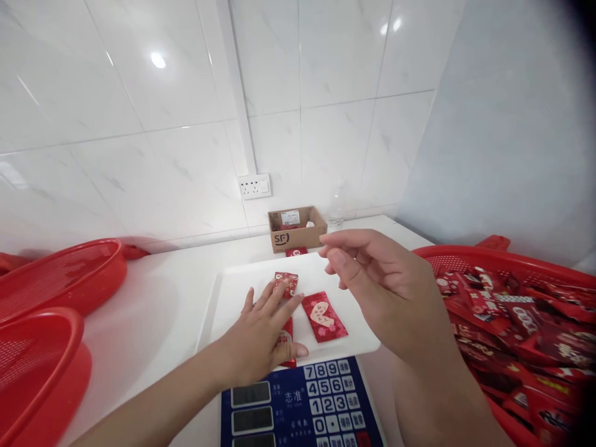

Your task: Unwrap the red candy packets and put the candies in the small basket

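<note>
My left hand [261, 335] lies flat on the white tray [233, 292] of a scale, fingers stretched out over a red packet [285, 340] and touching another red packet [287, 282] at its fingertips. A third red packet [324, 316] with a heart print lies free beside it. My right hand [377, 282] hovers above the tray's right side, fingers loosely curled with the tips pinched together; nothing shows between them.
The scale's blue keypad [321, 403] sits below the tray. A red basket [521, 323] full of red packets stands at right; two red baskets [60, 279] stand at left. A small cardboard box [297, 228] and a wall socket [254, 185] are behind.
</note>
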`<action>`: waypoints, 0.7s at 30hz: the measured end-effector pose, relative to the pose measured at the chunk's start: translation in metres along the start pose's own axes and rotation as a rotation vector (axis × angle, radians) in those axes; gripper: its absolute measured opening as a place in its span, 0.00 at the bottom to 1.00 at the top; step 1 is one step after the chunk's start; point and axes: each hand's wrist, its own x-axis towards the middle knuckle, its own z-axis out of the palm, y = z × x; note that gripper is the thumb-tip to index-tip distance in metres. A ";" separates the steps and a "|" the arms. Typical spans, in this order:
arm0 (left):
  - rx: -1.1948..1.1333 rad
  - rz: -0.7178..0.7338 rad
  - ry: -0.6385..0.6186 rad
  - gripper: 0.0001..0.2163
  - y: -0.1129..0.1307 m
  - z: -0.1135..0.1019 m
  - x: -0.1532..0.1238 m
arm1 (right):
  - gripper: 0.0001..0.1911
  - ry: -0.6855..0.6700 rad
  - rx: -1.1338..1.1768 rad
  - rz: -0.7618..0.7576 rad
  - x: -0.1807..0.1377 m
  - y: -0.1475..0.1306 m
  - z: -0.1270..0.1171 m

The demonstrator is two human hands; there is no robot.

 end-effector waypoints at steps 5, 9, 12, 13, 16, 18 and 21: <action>-0.015 -0.042 0.017 0.37 -0.002 0.002 0.016 | 0.07 0.005 0.012 0.001 -0.001 -0.003 -0.003; -0.005 -0.035 0.050 0.37 0.013 0.004 0.028 | 0.06 -0.007 0.040 -0.020 -0.001 -0.003 -0.004; -0.004 -0.020 0.083 0.34 0.027 0.008 0.036 | 0.06 -0.015 0.068 -0.017 -0.001 -0.003 -0.004; -0.005 -0.015 0.094 0.33 0.030 0.009 0.039 | 0.06 -0.016 0.074 -0.017 -0.002 -0.004 -0.004; -0.002 0.005 0.112 0.31 0.034 0.013 0.043 | 0.06 -0.021 0.063 -0.020 -0.003 -0.005 -0.006; 0.006 0.032 0.104 0.30 0.030 0.011 0.041 | 0.07 -0.009 0.046 -0.011 -0.004 -0.005 -0.007; 0.020 0.099 0.044 0.31 0.015 0.001 0.033 | 0.07 0.003 0.033 -0.009 -0.004 -0.004 -0.009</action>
